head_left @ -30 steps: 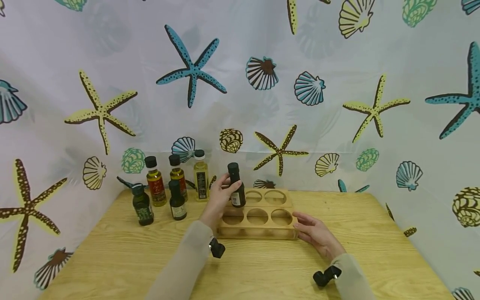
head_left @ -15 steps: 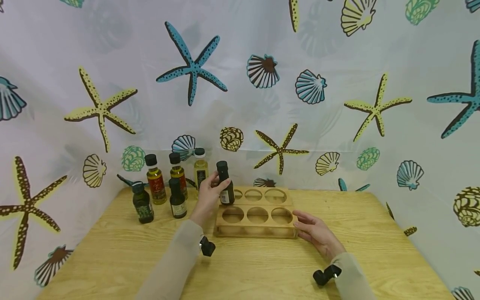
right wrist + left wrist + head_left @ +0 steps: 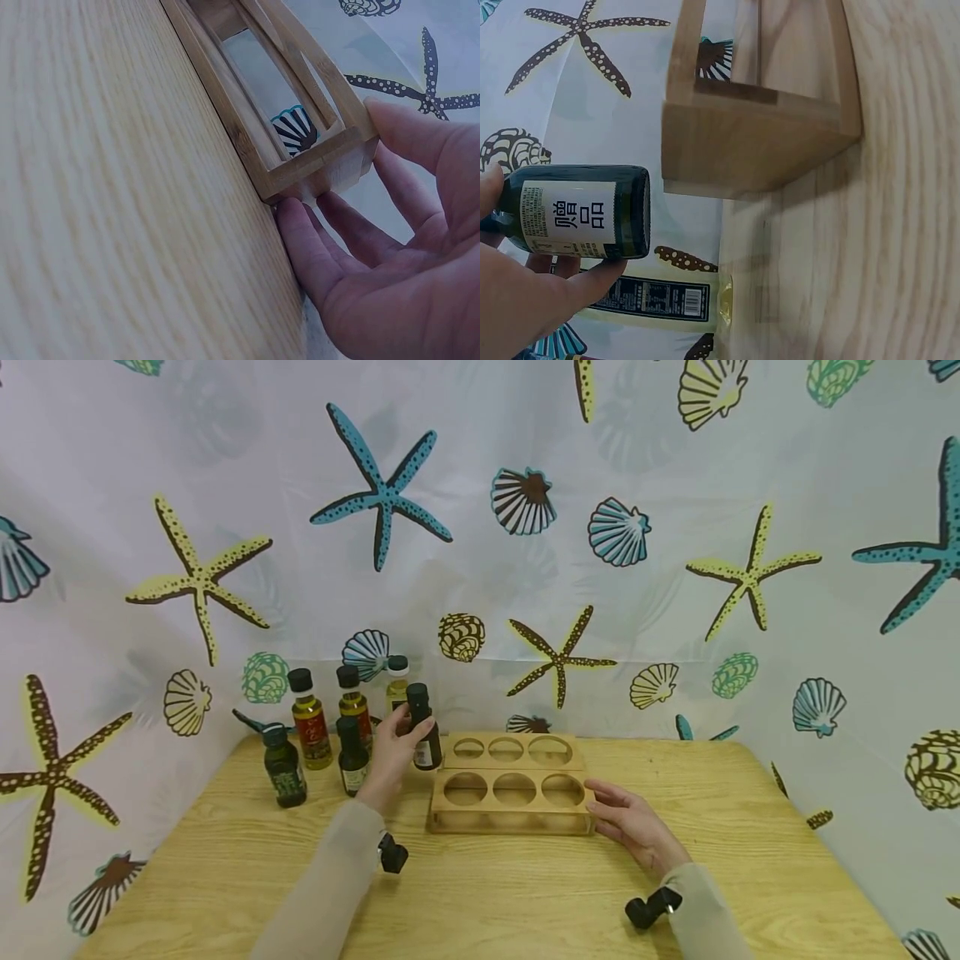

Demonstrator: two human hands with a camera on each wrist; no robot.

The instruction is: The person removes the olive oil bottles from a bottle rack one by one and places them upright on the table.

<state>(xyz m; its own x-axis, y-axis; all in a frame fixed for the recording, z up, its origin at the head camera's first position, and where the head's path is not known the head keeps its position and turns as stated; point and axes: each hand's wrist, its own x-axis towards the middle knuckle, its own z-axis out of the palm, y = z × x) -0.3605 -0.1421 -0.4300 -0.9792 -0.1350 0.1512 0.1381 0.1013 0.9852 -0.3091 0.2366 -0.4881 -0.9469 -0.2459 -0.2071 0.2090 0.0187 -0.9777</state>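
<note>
My left hand (image 3: 392,752) grips a small dark bottle (image 3: 427,745) with a black cap, just left of the wooden rack (image 3: 513,822). In the left wrist view, the bottle (image 3: 577,214) shows a white label with large dark characters, and its base appears off the table. The rack has two stepped rows of round holes, with no bottle in them. At its right end, my right hand (image 3: 636,827) rests its fingers against the wood. The right wrist view shows those fingertips touching the end of the rack (image 3: 330,161) with fingers spread.
Left of the rack stand a green bottle (image 3: 285,772), two red-labelled oil bottles (image 3: 312,732) (image 3: 363,714), a small dark bottle (image 3: 352,764) and a tall pale-yellow oil bottle (image 3: 397,681), partly hidden behind my left hand. A patterned curtain (image 3: 480,568) hangs behind the table (image 3: 480,893).
My left hand has carried the small dark bottle leftward, from above the rack's left holes to beside the rack. My right hand has stayed at the rack's right end.
</note>
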